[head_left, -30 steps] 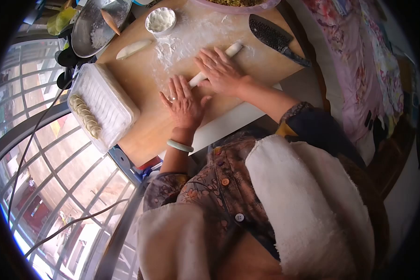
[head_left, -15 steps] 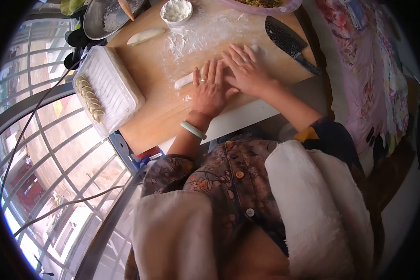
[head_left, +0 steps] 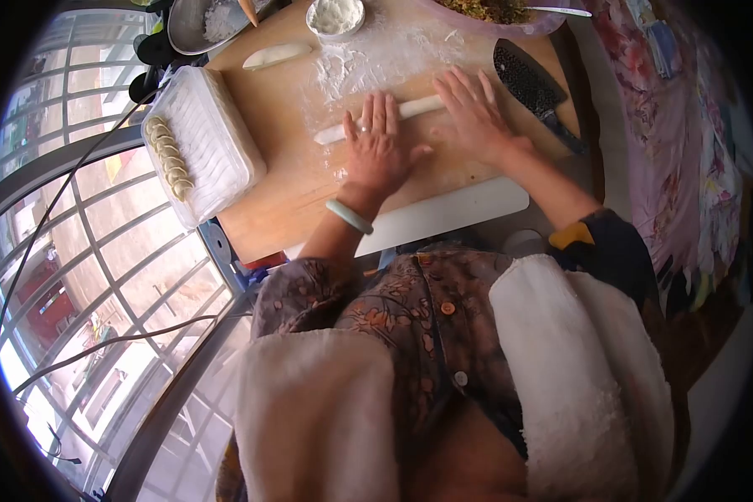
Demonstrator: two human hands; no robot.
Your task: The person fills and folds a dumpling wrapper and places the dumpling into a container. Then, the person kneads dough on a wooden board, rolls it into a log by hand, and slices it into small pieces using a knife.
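A long white dough rope [head_left: 421,107] lies on the floury wooden board [head_left: 293,192]. My left hand [head_left: 378,149], with a ring and a pale bangle, rests flat on the rope near its left end, fingers stretched out. On the rope's right part lies my right hand [head_left: 474,113], fingers spread and palm down. Between the hands a stretch of the rope shows. Farther back on the board is a shorter piece of dough [head_left: 276,56].
A plastic tray [head_left: 230,151] at the left holds a row of dumplings [head_left: 169,159]. Behind stand a bowl of flour [head_left: 336,17], a metal basin [head_left: 194,38] and a pink bowl of filling [head_left: 510,29]. A cleaver [head_left: 531,84] lies right of my right hand.
My hands have moved apart, the right one to the right, so the rope's middle now shows. The whole view has shifted slightly.
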